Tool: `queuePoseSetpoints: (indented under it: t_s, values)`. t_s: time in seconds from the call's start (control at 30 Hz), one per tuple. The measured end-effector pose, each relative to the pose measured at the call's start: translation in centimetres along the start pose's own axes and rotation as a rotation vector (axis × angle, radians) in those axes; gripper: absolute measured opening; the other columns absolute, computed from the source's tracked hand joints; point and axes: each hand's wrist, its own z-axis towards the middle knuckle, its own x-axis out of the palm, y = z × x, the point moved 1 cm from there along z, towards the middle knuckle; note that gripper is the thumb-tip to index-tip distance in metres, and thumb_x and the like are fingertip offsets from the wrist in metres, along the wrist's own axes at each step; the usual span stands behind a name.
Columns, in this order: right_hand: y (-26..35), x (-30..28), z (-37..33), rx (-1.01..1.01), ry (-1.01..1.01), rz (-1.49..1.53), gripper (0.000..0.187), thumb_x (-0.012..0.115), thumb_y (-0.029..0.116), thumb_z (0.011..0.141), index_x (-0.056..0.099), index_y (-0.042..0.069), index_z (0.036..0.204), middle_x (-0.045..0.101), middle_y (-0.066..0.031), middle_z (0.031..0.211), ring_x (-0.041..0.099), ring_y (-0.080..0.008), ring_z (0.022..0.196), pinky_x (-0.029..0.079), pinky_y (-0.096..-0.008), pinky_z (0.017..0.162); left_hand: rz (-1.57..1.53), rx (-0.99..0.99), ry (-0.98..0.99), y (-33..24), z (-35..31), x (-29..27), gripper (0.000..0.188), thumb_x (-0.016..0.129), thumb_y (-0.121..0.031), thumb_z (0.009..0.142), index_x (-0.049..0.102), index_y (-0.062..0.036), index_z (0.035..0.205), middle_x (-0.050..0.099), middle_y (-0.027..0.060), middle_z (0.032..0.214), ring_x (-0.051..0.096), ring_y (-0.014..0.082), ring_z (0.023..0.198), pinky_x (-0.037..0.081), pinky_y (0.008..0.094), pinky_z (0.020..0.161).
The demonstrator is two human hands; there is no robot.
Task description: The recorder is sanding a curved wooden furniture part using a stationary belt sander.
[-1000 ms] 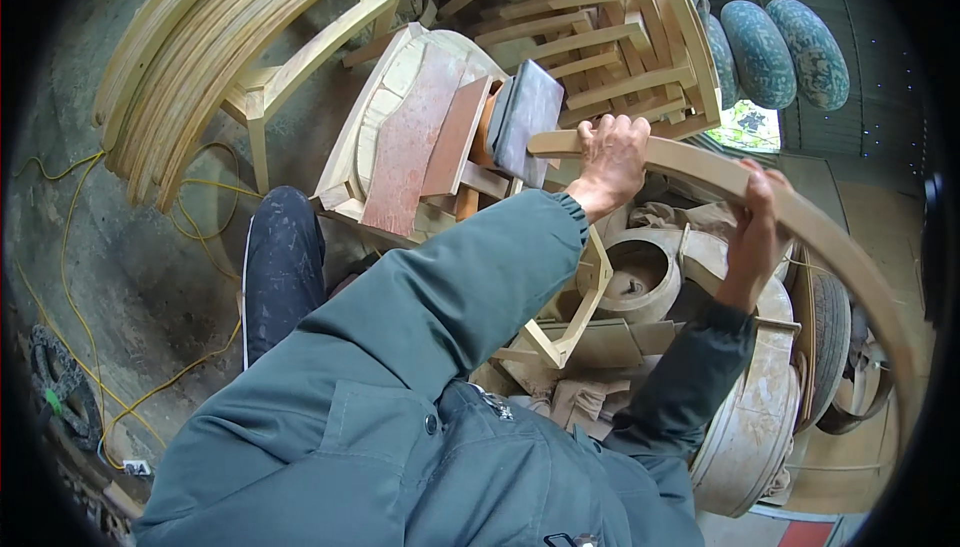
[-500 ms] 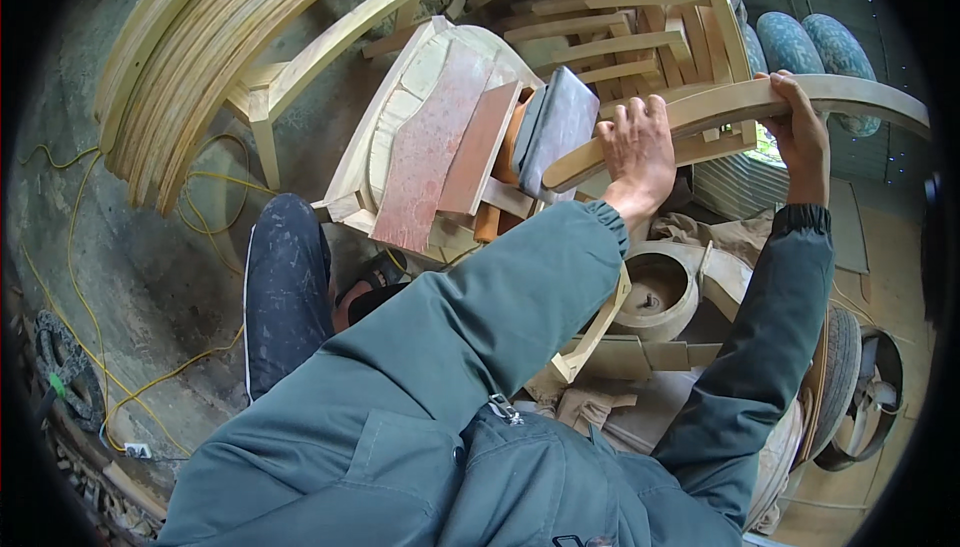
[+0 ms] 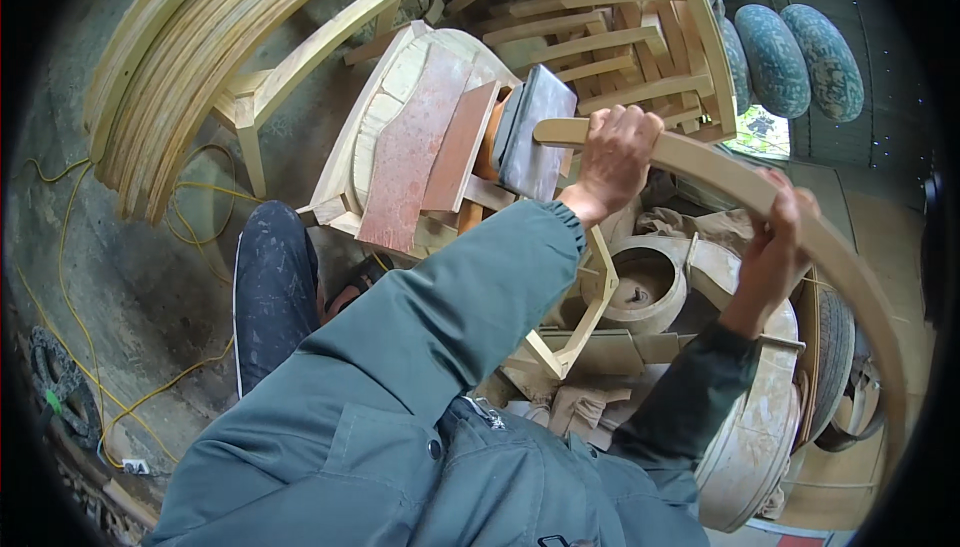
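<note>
A long curved wooden strip (image 3: 725, 177) is held in both hands. My left hand (image 3: 615, 157) is wrapped over it near its rounded left end, knuckles up. My right hand (image 3: 775, 242), slightly blurred, grips it farther along, where the strip bends down toward the right rim. The rounded end lies over the edge of the grey flat face of what looks like a belt sander (image 3: 540, 127) with an orange and dark body; whether they touch I cannot tell. Reddish boards (image 3: 420, 147) stand against the sander on a pale wooden seat frame (image 3: 325, 172).
Stacked curved wooden strips (image 3: 200, 67) rest on a wooden frame at the left. More chair-like frames (image 3: 640, 37) are piled behind. A round blower housing (image 3: 640, 292) and a tyre (image 3: 832, 347) stand at the right. A yellow cord (image 3: 90, 357) runs across the concrete floor.
The strip has swung, its right part dropping toward me and its left end shifting up and left. My right hand moved down with it; my left hand moved slightly left.
</note>
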Motion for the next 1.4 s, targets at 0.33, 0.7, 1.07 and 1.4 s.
queuePoseSetpoints:
  t_s: [0.33,0.7,1.07,1.4]
  values:
    - [-7.4,2.4,-18.9,-0.263,-0.239,0.078,0.03,0.068,0.013,0.097,0.051,0.005,0.121,0.062,-0.027,0.13,0.06,-0.0393,0.127,0.045,-0.0545,0.115,-0.13,0.28,0.209,3.6,-4.5,-0.1,0.022,0.061,-0.006,0.088,0.057,-0.0114,0.109,0.056,0.0101,0.103,0.057,0.0327,0.108,0.042,0.0478,0.103]
    - [0.8,-2.6,-6.0,-0.021,-0.024,-0.085,0.035,0.073,0.018,0.091,0.062,-0.003,0.117,0.07,-0.0202,0.116,0.068,-0.025,0.108,0.053,-0.0381,0.101,0.015,-0.045,0.314,-2.4,-3.6,-0.8,0.028,0.065,-0.003,0.081,0.055,-0.0104,0.106,0.058,0.0091,0.101,0.057,0.0308,0.103,0.038,0.0459,0.091]
    - [-4.8,3.2,8.9,0.291,0.319,-0.123,0.041,0.078,0.023,0.088,0.069,-0.001,0.119,0.076,-0.0134,0.102,0.073,-0.0178,0.094,0.059,-0.0291,0.07,0.09,-0.517,0.405,-1.6,-4.8,-0.9,0.041,0.066,-0.006,0.081,0.046,-0.0036,0.117,0.058,0.0215,0.111,0.058,0.0421,0.11,0.044,0.0558,0.087]
    - [-6.2,-11.7,4.0,0.469,0.011,0.346,0.035,0.071,0.02,0.095,0.063,0.002,0.123,0.072,-0.0156,0.114,0.072,-0.0253,0.103,0.061,-0.0382,0.087,-0.81,-0.827,0.517,-1.3,-9.7,-20.4,0.078,0.084,-0.012,0.088,0.042,0.0007,0.153,0.06,0.0146,0.133,0.057,0.0208,0.126,0.05,0.037,0.109]
